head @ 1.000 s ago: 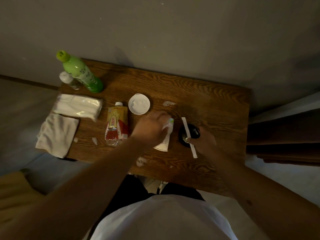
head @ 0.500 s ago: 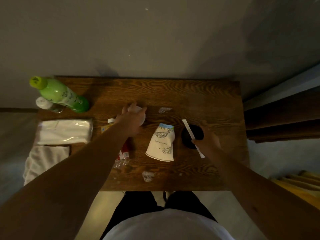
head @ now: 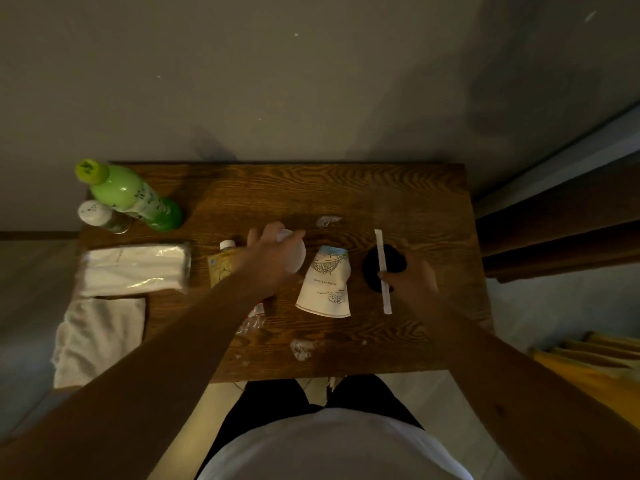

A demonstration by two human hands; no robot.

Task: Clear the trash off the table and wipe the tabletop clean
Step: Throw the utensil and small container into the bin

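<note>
Left hand (head: 273, 258) now off the flattened paper cup (head: 325, 285) and over the white lid (head: 294, 252), fingers (head: 258, 237) curled round its rim, lifted a little since half a second ago. Probably gathering the trash piece by piece; wiping not yet begun. Right hand (head: 410, 271) still at the black lid (head: 372, 266), pinching the wrapped straw (head: 382, 271). Cup lying mid-worktop (head: 415, 202), crushed, printed. Crumbs (head: 301, 348) near the front edge.
</note>
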